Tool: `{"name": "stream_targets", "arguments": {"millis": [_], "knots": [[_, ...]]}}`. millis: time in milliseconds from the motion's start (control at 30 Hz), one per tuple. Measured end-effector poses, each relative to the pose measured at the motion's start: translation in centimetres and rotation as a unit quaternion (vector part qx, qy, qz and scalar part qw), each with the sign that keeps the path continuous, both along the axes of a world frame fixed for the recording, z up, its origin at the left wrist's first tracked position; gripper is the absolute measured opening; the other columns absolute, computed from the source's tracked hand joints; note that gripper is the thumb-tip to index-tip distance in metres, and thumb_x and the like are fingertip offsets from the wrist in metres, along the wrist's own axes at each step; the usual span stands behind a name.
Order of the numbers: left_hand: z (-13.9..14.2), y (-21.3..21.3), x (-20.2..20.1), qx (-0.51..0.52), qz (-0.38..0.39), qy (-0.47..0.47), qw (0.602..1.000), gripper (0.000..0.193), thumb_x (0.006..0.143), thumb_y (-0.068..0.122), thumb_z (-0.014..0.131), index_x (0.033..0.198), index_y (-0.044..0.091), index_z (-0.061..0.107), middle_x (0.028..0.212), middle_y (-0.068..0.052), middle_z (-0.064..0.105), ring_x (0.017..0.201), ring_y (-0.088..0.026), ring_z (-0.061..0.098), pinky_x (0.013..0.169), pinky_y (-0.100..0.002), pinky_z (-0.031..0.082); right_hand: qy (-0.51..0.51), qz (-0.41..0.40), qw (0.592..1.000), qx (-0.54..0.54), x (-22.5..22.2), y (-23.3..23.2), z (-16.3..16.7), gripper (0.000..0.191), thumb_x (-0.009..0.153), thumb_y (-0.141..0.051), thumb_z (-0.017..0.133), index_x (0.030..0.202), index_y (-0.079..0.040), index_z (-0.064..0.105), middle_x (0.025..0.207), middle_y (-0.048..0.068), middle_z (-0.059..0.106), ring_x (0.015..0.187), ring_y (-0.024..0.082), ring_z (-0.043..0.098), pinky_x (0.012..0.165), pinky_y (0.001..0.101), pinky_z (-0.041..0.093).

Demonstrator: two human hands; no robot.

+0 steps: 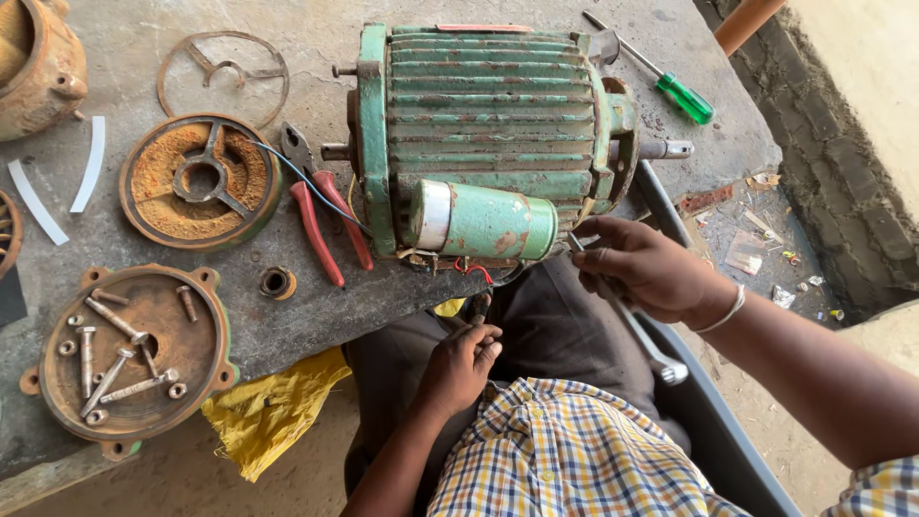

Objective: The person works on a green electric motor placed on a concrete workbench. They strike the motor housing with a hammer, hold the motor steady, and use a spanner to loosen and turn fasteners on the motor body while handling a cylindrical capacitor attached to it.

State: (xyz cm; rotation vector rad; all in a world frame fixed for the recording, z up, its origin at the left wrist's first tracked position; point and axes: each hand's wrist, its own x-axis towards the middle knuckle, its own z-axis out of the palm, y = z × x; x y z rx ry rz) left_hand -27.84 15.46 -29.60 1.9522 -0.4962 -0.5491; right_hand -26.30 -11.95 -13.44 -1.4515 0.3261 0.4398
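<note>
We see a green, rust-flecked electric motor [488, 124] lying on its side on a grey stone slab [316, 316], its finned body near the edge and a green cylindrical capacitor [483, 222] fixed along its near side. Our right hand [646, 271] is closed around a steel spanner [627, 311], whose top end meets the motor just right of the capacitor while its lower end hangs over the lap. Our left hand [462, 362] rests low by the slab's edge, fingers pinched narrow on a small dark part we cannot make out. Left of the motor lie red-handled pliers [321, 215], a rusty end cover [199, 180] and a second end cover [134, 354] holding loose bolts [120, 369]; a green-handled screwdriver [670, 84] sits behind
</note>
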Motion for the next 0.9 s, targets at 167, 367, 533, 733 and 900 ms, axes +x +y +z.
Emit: {"name": "stream_targets", "arguments": {"millis": [167, 367, 533, 733, 900], "knots": [[0.1, 0.3, 0.0, 0.009, -0.004, -0.012, 1.000, 0.026, 0.099, 0.024, 0.063, 0.117, 0.007, 0.068, 0.104, -0.010, 0.072, 0.095, -0.023, 0.074, 0.080, -0.038, 0.061, 0.085, -0.012, 0.996, 0.036, 0.5, 0.1, 0.6, 0.045, 0.094, -0.020, 0.065, 0.134, -0.003, 0.055, 0.079, 0.002, 0.062, 0.064, 0.008, 0.058, 0.052, 0.0213, 0.049], [0.3, 0.2, 0.1, 0.025, -0.005, 0.003, 1.000, 0.028, 0.099, 0.026, 0.062, 0.119, 0.007, 0.068, 0.107, -0.010, 0.072, 0.098, -0.022, 0.074, 0.081, -0.037, 0.062, 0.087, -0.017, 0.995, 0.053, 0.4, -0.1, 1.7, 0.043, 0.097, -0.024, 0.063, 0.131, 0.002, 0.058, 0.082, 0.003, 0.063, 0.064, 0.008, 0.058, 0.051, 0.0215, 0.048], [0.3, 0.1, 0.1, 0.024, -0.018, 0.012, 0.999, 0.026, 0.100, 0.025, 0.063, 0.118, 0.007, 0.068, 0.109, -0.011, 0.072, 0.097, -0.023, 0.074, 0.082, -0.037, 0.062, -0.111, 0.040, 0.987, -0.105, -1.6, 1.0, -2.1, 0.045, 0.101, -0.019, 0.063, 0.138, 0.002, 0.049, 0.088, 0.003, 0.065, 0.074, 0.010, 0.057, 0.062, 0.0236, 0.051], [0.2, 0.0, 0.0, -0.009, -0.008, 0.004, 1.000, 0.028, 0.096, 0.022, 0.066, 0.118, 0.006, 0.068, 0.117, -0.012, 0.071, 0.099, -0.025, 0.073, 0.083, -0.039, 0.059, -0.328, -0.017, 0.878, -0.348, -2.7, 2.3, -8.7, 0.056, 0.098, -0.013, 0.068, 0.143, -0.004, 0.037, 0.082, 0.003, 0.065, 0.060, 0.009, 0.058, 0.054, 0.0248, 0.047], [0.1, 0.0, 0.2, -0.008, -0.004, 0.014, 1.000, 0.028, 0.097, 0.022, 0.066, 0.120, 0.006, 0.068, 0.113, -0.011, 0.072, 0.099, -0.023, 0.074, 0.083, -0.038, 0.060, -0.077, -0.083, 0.993, -0.027, -3.0, 1.0, -6.3, 0.055, 0.095, -0.013, 0.063, 0.145, -0.011, 0.041, 0.071, 0.006, 0.064, 0.048, 0.009, 0.054, 0.039, 0.0257, 0.045]]}}
